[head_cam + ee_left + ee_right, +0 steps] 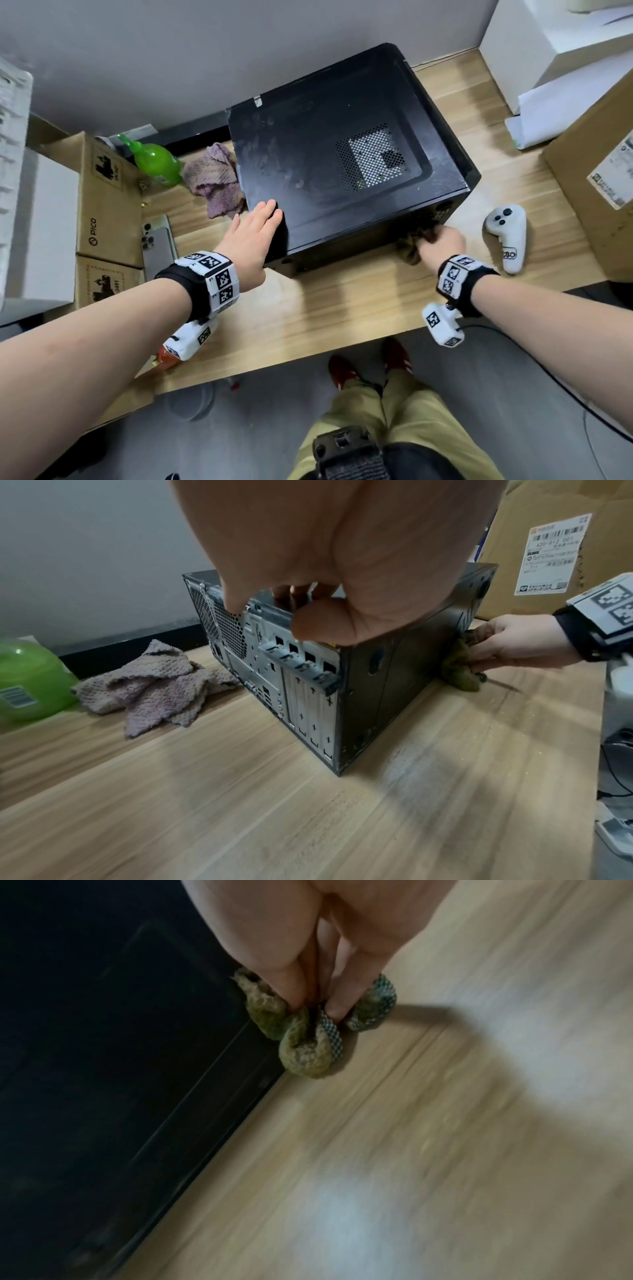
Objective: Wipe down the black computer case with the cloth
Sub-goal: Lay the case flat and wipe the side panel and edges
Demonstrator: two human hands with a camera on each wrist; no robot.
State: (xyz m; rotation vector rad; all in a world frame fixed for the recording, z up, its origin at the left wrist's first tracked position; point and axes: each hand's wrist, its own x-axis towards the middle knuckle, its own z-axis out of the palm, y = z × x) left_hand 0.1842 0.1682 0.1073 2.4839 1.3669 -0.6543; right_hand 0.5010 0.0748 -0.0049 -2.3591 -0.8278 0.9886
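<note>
1. At the near edge of the wooden desk (342,308), the person's two forearms reach in, each with a marker-covered wristband.
2. The right hand (442,243) grips a bunched olive-green cloth (460,669), fingers curled round it, and presses it against the near side wall of the black computer case (342,154), low down where the wall meets the desk.
3. The left hand (257,229) lies flat with straight fingers on the case's near left top corner.
4. The case lies on its side in the middle of the desk, its vented panel facing up and its metal rear ports to the left.
5. A white controller (507,236) lies just right of the case.
6. Left of the case lie a phone (157,243), a crumpled pink cloth (215,178) touching the case, and a green bottle (157,164).
</note>
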